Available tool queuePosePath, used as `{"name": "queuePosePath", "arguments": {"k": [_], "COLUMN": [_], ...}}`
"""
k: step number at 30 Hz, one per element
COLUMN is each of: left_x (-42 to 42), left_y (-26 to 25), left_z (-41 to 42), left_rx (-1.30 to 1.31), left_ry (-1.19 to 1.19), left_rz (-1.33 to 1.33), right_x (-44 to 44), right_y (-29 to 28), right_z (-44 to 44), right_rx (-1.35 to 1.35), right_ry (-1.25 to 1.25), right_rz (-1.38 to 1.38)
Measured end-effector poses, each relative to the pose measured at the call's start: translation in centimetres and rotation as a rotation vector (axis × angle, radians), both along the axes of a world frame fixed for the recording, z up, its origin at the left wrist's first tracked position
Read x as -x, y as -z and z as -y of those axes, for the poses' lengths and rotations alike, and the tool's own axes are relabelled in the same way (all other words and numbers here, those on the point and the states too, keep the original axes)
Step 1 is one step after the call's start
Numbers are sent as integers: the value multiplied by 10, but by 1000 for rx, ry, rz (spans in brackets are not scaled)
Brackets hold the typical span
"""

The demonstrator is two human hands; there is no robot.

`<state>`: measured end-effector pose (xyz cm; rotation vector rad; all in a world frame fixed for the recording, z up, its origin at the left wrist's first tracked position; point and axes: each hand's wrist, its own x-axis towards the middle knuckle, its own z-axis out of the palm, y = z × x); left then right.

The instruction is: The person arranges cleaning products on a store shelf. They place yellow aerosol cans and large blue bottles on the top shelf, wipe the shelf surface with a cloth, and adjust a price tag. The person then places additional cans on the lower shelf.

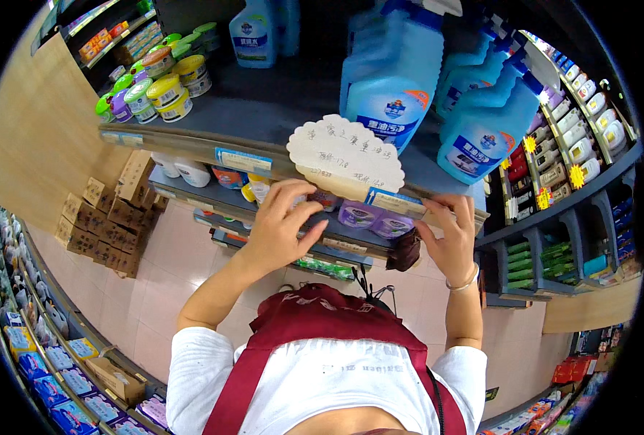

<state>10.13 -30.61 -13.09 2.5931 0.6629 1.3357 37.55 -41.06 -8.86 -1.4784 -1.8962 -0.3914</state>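
A white scalloped card [346,155] with handwriting stands at the front edge of the upper shelf [191,147]. Its lower edge meets a blue-and-white price label [395,202] on the shelf rail. My left hand [286,223] is at the card's lower left, fingers apart, with the index fingertip close to its edge. At the label's right end, my right hand [452,228] has its fingertips on or just by the rail, thumb lower down. A dark maroon cloth [405,251] hangs below the right thumb; whether that hand holds it is unclear.
Blue spray bottles [392,103] stand right behind the card. Round tubs [164,89] are stacked at left. Purple packs [376,217] fill the shelf below. Cartons [104,228] stand on the floor. Stocked shelves [566,234] flank the right; more [55,359] curve behind at left.
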Motion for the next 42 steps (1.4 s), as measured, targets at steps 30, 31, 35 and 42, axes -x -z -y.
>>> {"name": "queuePosePath", "arguments": {"k": [30, 31, 35, 42], "left_x": [1, 1, 2, 2], "left_y": [-48, -47, -44, -47], "left_z": [-79, -80, -82, -79], "left_rx": [390, 390, 363, 383], "left_ry": [109, 107, 107, 95], "left_rz": [177, 178, 176, 180], "right_x": [46, 45, 39, 32], "right_y": [-4, -5, -6, -10], "right_z": [-16, -16, -19, -19], "right_rx": [80, 81, 88, 146], "right_ry": [202, 194, 129, 66], "right_rz": [40, 33, -20, -276]}}
